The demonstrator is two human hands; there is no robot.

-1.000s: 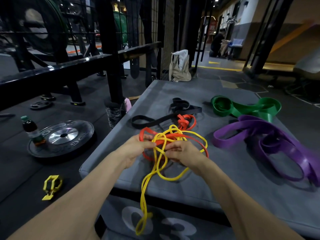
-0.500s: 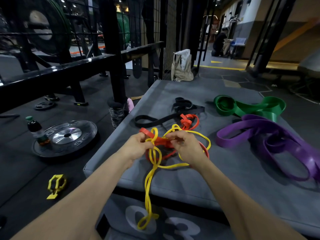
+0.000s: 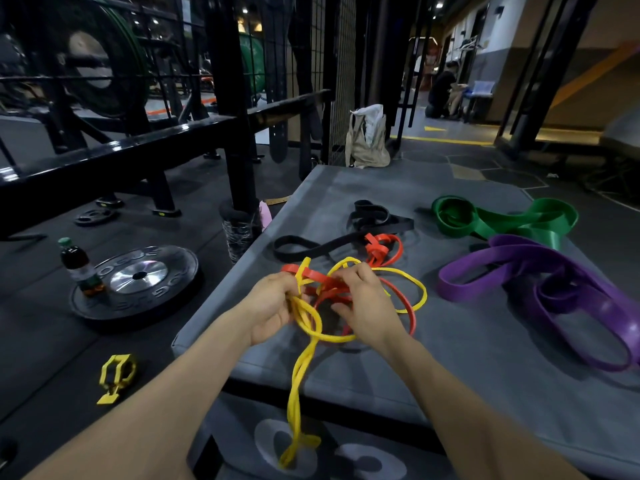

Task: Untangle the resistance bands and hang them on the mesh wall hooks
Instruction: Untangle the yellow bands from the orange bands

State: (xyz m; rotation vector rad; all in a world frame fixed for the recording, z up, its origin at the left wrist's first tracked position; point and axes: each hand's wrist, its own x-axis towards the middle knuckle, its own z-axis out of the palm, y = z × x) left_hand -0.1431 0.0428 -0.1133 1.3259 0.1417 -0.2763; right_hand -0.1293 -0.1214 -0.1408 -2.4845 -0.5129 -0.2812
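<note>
A thin yellow band (image 3: pixel 300 372) and an orange-red band (image 3: pixel 384 249) lie knotted together on the grey padded box (image 3: pixel 467 358). My left hand (image 3: pixel 273 306) grips yellow strands at the left of the knot. My right hand (image 3: pixel 363 301) pinches into the knot from the right, fingers among orange and yellow loops. A long yellow tail hangs over the box's front edge. Behind the knot lies a black band (image 3: pixel 304 247); a green band (image 3: pixel 502 220) and a wide purple band (image 3: pixel 554 292) lie to the right. The black mesh wall (image 3: pixel 341 71) stands beyond the box.
On the floor to the left are a weight plate (image 3: pixel 138 282) with a bottle (image 3: pixel 78 265) on it, a yellow clip (image 3: pixel 116 375) and a black rack frame (image 3: pixel 239 133). A beige bag (image 3: pixel 369 138) stands past the box's far end. A person crouches far back.
Both hands have closed in on the knot and lowered it toward the box. The yellow loops have tightened, and the hanging tail has shifted slightly.
</note>
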